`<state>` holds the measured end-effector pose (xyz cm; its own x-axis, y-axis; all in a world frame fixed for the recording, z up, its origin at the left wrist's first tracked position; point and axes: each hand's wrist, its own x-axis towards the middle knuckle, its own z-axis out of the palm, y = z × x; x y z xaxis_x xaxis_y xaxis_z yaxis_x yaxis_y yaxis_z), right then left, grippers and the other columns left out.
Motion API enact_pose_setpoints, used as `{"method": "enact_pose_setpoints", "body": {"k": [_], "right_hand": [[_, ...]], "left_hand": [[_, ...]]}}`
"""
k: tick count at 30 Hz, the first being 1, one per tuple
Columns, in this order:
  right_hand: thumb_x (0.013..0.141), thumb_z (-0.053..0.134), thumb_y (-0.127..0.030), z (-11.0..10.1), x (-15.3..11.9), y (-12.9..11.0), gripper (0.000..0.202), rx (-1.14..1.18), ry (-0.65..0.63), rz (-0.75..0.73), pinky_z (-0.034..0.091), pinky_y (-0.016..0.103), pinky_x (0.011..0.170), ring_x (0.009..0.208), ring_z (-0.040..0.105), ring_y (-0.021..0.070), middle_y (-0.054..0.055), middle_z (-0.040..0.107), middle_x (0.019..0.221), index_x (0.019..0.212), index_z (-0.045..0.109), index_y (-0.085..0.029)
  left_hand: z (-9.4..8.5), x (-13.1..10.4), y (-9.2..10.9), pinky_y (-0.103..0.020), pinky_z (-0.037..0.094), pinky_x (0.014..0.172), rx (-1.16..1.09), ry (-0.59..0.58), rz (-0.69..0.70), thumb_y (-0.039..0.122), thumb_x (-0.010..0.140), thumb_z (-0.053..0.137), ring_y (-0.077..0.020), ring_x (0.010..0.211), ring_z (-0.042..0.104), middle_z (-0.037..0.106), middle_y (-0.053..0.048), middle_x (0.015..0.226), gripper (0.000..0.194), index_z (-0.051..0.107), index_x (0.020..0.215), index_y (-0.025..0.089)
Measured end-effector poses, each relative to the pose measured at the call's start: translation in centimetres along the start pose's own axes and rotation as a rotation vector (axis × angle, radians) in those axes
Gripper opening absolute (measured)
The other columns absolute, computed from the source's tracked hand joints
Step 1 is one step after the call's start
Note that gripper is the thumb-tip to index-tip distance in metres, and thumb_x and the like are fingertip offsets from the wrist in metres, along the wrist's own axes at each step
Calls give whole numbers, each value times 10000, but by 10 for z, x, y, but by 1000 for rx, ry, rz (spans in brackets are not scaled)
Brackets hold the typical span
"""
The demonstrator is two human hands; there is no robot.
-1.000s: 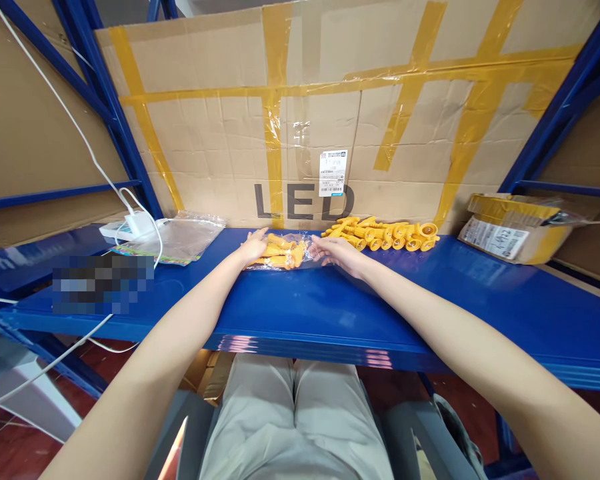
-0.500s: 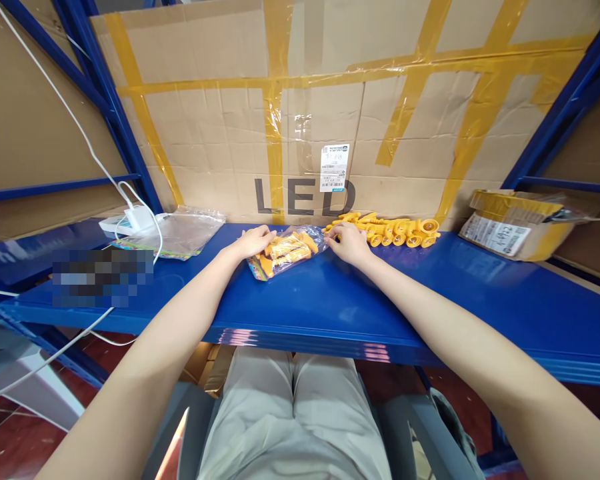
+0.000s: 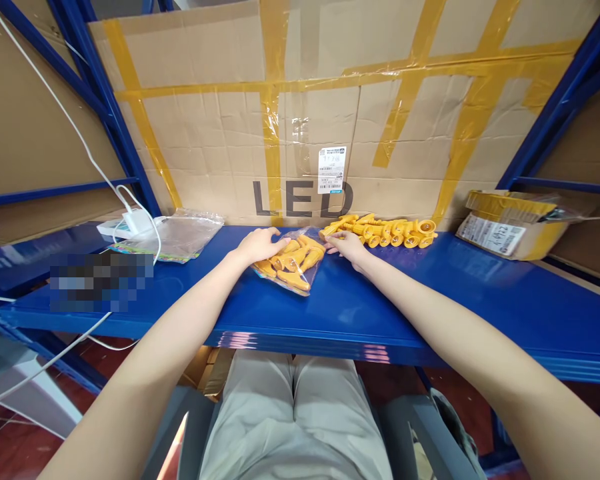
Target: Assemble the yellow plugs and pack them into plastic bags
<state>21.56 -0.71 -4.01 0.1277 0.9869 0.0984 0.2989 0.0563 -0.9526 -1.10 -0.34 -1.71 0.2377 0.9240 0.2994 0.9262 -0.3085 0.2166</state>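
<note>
My left hand [image 3: 261, 245] is closed on the upper left edge of a clear plastic bag [image 3: 306, 287], thumb on top. Inside the bag lie several yellow plastic pieces [image 3: 293, 257], with rounded, tapering shapes. Just right of the bag, my right hand [image 3: 347, 247] has its fingers bent together at the near left end of a row of similar loose yellow plastic pieces [image 3: 397, 233]. One yellow piece [image 3: 324, 234] shows at those fingertips; the exact grip is partly hidden.
Behind the blue shelf [image 3: 350, 307] stands a large taped cardboard panel [image 3: 210, 153] marked LED. Flat clear bags [image 3: 193, 233], a white plug [image 3: 139, 220] and a blurred dark object [image 3: 103, 277] are at left. A small taped carton [image 3: 510, 227] sits at right.
The bag has turned, its right end swinging toward me, and the pieces in it now lie spread. My right hand has come off the bag's right edge to the loose row.
</note>
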Motion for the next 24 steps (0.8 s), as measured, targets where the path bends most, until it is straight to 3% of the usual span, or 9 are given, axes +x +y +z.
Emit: {"method": "enact_pose_setpoints", "body": {"k": [3, 7, 11, 15, 18, 21, 24], "right_hand": [[837, 612, -139, -1, 1, 0, 81, 64, -2, 32, 471, 212, 565, 658, 651, 132, 69, 712, 790, 908, 574, -140], [778, 650, -109, -5, 10, 8, 209, 54, -41, 39, 443, 204, 548, 708, 664, 138, 63, 722, 813, 978, 594, -132], [716, 665, -93, -8, 23, 17, 217, 111, -82, 56, 422, 196, 546, 735, 662, 134, 58, 728, 829, 914, 601, -153], [718, 629, -77, -10, 30, 20, 150, 118, -151, 77, 412, 210, 596, 783, 653, 138, 55, 728, 867, 837, 609, -166], [800, 581, -141, -11, 30, 16, 70, 62, -223, 87, 404, 232, 676, 827, 631, 136, 55, 722, 905, 761, 631, -170], [872, 557, -281, -11, 30, 10, 152, 21, -262, 122, 387, 264, 736, 839, 605, 143, 41, 713, 916, 780, 636, -190], [882, 553, -315, -9, 32, 4, 163, 2, -285, 159, 375, 285, 746, 790, 582, 148, 18, 702, 859, 784, 623, -205]], "left_hand": [[-1, 1, 1, -309, 503, 697, -238, -23, -120, 462, 833, 545, -237, 717, 668, 699, -85, 767, 387, 677, 1029, 156], [1, 2, 2, -274, 454, 499, -567, -165, -321, 375, 860, 531, -152, 410, 538, 598, -22, 552, 309, 602, 1048, 140], [6, 2, 0, -225, 377, 436, -548, -157, -339, 352, 802, 622, -105, 385, 462, 534, 8, 532, 207, 595, 841, 150], [5, 4, -4, -215, 317, 416, -532, -223, -316, 380, 791, 632, -89, 416, 432, 511, 4, 568, 262, 555, 681, 156], [6, 11, -7, -233, 348, 465, -501, -295, -318, 445, 796, 615, -107, 451, 444, 498, 2, 574, 313, 578, 678, 158], [7, 19, -10, -256, 383, 513, -520, -376, -386, 556, 825, 522, -121, 479, 444, 501, -5, 602, 416, 609, 727, 161], [6, 26, -13, -265, 392, 512, -552, -461, -446, 644, 833, 422, -120, 473, 422, 489, -5, 610, 526, 591, 708, 162]]}}
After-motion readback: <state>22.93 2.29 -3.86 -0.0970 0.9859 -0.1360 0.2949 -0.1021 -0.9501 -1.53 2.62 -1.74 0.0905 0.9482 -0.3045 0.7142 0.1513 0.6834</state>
